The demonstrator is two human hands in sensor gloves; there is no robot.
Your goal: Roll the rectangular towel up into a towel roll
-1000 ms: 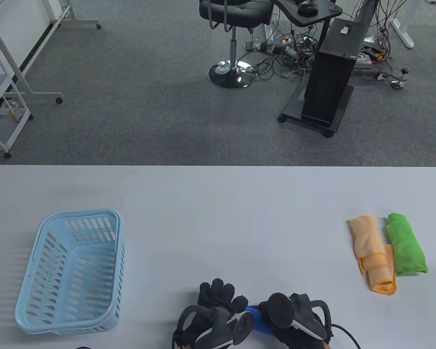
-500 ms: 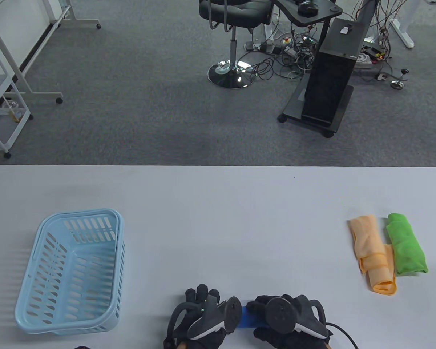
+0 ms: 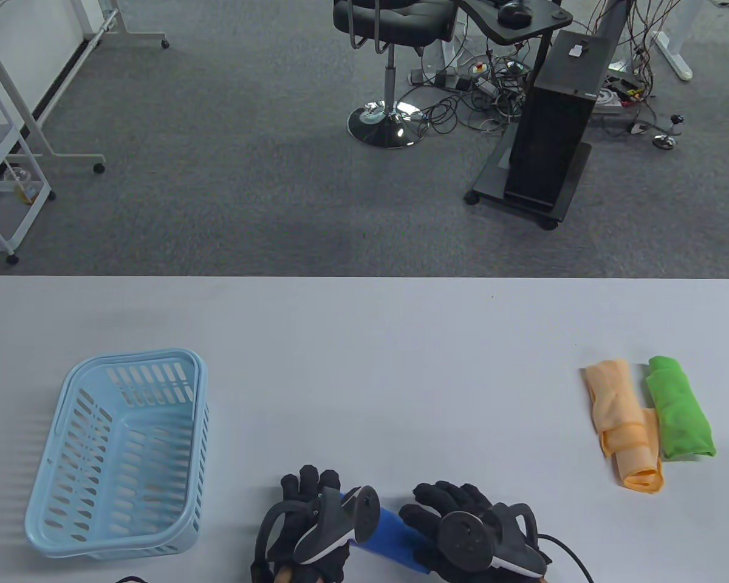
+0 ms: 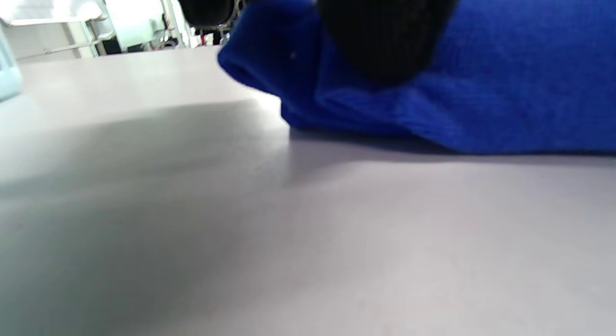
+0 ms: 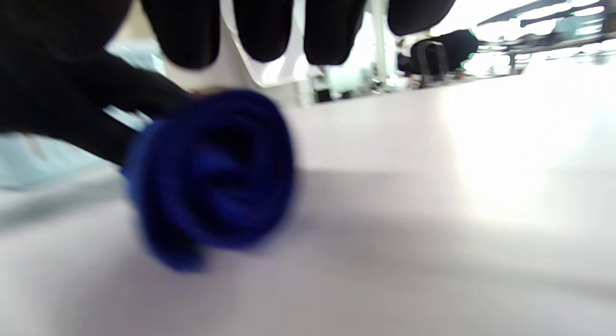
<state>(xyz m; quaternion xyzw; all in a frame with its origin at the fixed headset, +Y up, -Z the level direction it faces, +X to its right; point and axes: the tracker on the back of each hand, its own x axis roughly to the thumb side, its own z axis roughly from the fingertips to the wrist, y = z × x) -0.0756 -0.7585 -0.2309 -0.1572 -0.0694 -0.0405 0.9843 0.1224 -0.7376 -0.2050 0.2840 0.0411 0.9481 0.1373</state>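
Table view, left to right: basket (image 3: 118, 452) at 9 o'clock, our left hand (image 3: 307, 522) and right hand (image 3: 462, 531) at 6, an orange roll (image 3: 622, 422) and a green roll (image 3: 680, 416) at 3. The blue towel (image 3: 389, 537) lies on the table (image 3: 364, 364) between our hands. Only the right wrist view shows its spiral end (image 5: 211, 174), thumb against it, fingers straight above. Left wrist view: one fingertip (image 4: 385, 32) presses down; we can't tell the left's grip.

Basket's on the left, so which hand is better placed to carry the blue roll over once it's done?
Probably the left hand: it rests on the blue towel roll at the end nearer the basket; the right hand is on the far end.
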